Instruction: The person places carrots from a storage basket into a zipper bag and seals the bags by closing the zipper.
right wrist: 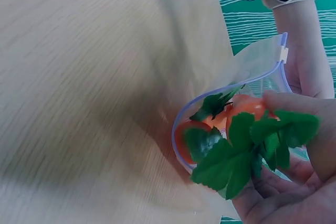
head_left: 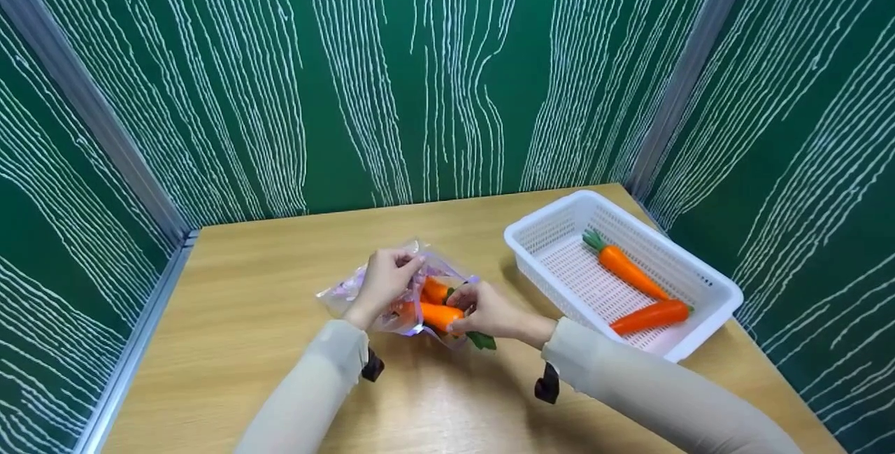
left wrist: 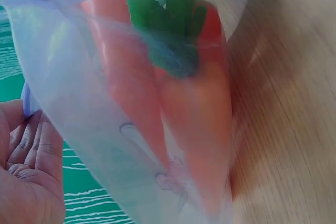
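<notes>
A clear zip bag (head_left: 345,291) with a purple rim (right wrist: 210,95) lies over the table, its mouth toward the right. My left hand (head_left: 383,284) pinches the bag's upper edge between thumb and fingers. With my right hand (head_left: 491,312) I grip an orange carrot (head_left: 439,315) near its leafy green top (right wrist: 231,166); its body reaches into the bag's mouth. Other carrots (left wrist: 126,72) show through the clear plastic, and dark leaves (right wrist: 212,106) show just inside the rim. The lower ends of the carrots are blurred behind the film.
To the right stands a white perforated basket (head_left: 521,247). Inside it lie an orange carrot (head_left: 629,272) with a green top and a redder carrot-shaped piece (head_left: 650,316). Green walls with white wavy lines (head_left: 356,90) border the wooden table (head_left: 238,342).
</notes>
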The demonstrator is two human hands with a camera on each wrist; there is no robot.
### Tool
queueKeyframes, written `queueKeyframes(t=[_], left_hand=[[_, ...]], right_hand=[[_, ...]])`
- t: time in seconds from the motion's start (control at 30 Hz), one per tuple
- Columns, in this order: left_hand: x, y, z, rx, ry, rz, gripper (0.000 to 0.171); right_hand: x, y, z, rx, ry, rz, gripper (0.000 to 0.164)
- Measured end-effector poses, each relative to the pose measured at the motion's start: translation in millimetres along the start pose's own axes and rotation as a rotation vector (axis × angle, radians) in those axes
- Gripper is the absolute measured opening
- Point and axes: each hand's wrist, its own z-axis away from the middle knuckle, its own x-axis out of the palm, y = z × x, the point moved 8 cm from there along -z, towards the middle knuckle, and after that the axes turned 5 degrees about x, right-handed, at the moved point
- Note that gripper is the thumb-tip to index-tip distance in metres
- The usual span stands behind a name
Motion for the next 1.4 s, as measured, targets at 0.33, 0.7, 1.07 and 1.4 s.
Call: queueKeyframes(t=[0.33, 0.7, 1.07, 1.4], left_hand=[[1.3, -2.3, 1.9, -0.034, -0.008, 0.009, 0.028], [3.0, -2.2, 1.6, -0.02, -0.015, 0.056, 0.027], [0.4, 0.4, -2.3, 0.001, 0.015, 0.038, 0.026], [1.8, -1.4, 0.0, -0.02, -0.004, 0.034, 0.026]], right_hand=[[-1, -4, 3, 0.022, 0.026, 0.001, 0.038], [4, -3, -4, 0.041, 0.133, -0.12, 0.022], [15, -10, -11, 0.011, 0.185, -0.18, 0.02], [27, -6, -17, 0.009, 0.227, -0.217, 0.02]])
